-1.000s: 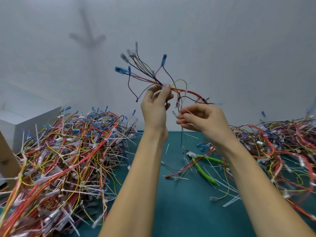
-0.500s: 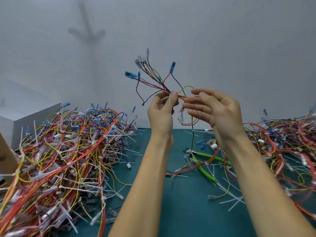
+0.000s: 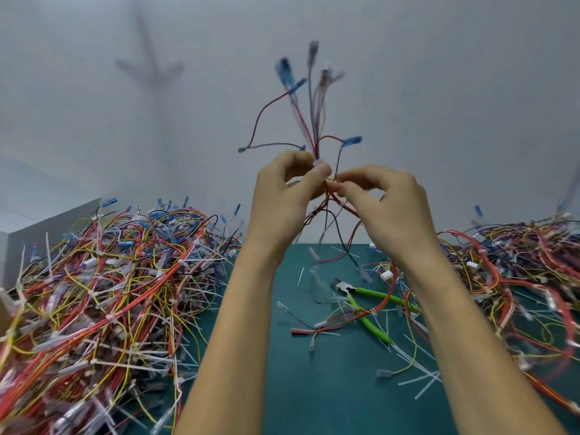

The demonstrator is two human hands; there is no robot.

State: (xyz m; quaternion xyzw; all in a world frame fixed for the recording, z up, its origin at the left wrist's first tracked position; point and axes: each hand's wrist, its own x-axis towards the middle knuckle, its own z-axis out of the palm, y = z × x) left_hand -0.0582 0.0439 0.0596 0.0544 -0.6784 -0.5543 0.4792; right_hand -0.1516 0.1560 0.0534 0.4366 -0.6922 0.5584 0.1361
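while it is held up high over the green worktop (image 3: 314, 387), the small wire bundle (image 3: 314, 142) points its blue ends up and lets its tails hang down. it looks like the step is gathering the wires at the middle, maybe to tie them. next, the fingers must squeeze them snug together. the left hand (image 3: 282, 196) has its grip curled round the bundle. the right hand (image 3: 389, 208) pinches the wires just beside it. both arms reach up, wrists bent in. green cutters (image 3: 368, 319) lie below, near a big wire pile (image 3: 518, 262).

A plain white wall (image 3: 470, 89) stood behind the teal table (image 3: 314, 387), carrying a soft grey shadow (image 3: 149, 70); a white box (image 3: 47, 227) was at the table's left edge.
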